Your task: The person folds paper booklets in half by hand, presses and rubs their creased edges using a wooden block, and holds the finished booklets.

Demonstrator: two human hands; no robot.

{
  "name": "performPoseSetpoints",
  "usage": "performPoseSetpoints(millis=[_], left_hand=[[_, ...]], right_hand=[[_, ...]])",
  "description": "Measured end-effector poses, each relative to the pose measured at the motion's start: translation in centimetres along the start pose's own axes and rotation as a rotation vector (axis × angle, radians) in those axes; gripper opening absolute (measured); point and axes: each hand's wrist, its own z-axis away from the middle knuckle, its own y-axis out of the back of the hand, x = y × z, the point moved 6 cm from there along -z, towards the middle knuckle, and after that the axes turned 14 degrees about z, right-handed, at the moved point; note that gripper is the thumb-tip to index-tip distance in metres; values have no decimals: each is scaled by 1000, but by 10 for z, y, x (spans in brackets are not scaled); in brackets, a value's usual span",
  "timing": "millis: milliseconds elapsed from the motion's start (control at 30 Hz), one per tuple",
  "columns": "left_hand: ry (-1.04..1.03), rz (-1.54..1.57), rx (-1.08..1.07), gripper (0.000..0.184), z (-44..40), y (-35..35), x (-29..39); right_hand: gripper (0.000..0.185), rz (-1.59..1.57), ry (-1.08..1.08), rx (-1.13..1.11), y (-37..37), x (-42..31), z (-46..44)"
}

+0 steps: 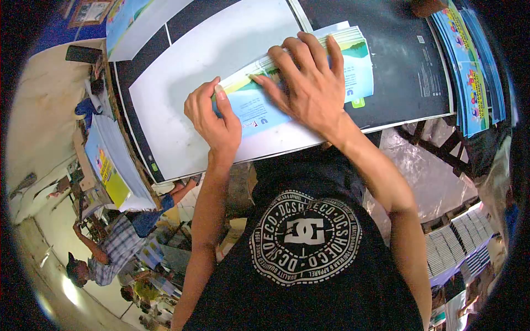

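A stack of folded printed sheets [359, 69], light blue with green and yellow artwork, lies across the work surface before me. My left hand [214, 118] is closed around the stack's left end, thumb on top and fingers curled at the far edge. Flat over the middle and right of the stack rests my right hand [312, 83], its fingers spread toward the fanned far edge. Part of the print is hidden under that hand. Beneath the stack is a large white sheet [182, 83] on a black board [406, 102].
More printed covers [469, 83] are piled at the right edge. Large printed sheets [132, 22] stand at the upper left, and another stack [116, 165] lies at the left. Bundled booklets [458, 237] sit lower right. A person in a checked shirt [118, 248] is at lower left.
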Motion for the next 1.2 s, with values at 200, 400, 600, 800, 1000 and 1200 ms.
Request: performPoseSetpoints(millis=[200, 400, 600, 800, 1000, 1200], left_hand=[[-35, 124, 92, 41, -26, 21, 37], [-173, 281, 167, 48, -12, -21, 62], [-82, 103, -3, 50, 1, -62, 58], [-15, -51, -111, 55, -10, -76, 54], [-14, -168, -133, 54, -11, -76, 65], [-25, -200, -144, 52, -15, -88, 68]], right_hand=[[41, 15, 17, -153, -19, 4, -3], [40, -6, 5, -46, -10, -1, -2], [42, 24, 32, -67, -6, 3, 5], [33, -589, -70, 78, 23, 14, -16], [74, -713, 215, 253, 78, -9, -21], [104, -758, 251, -7, 3, 12, 1]])
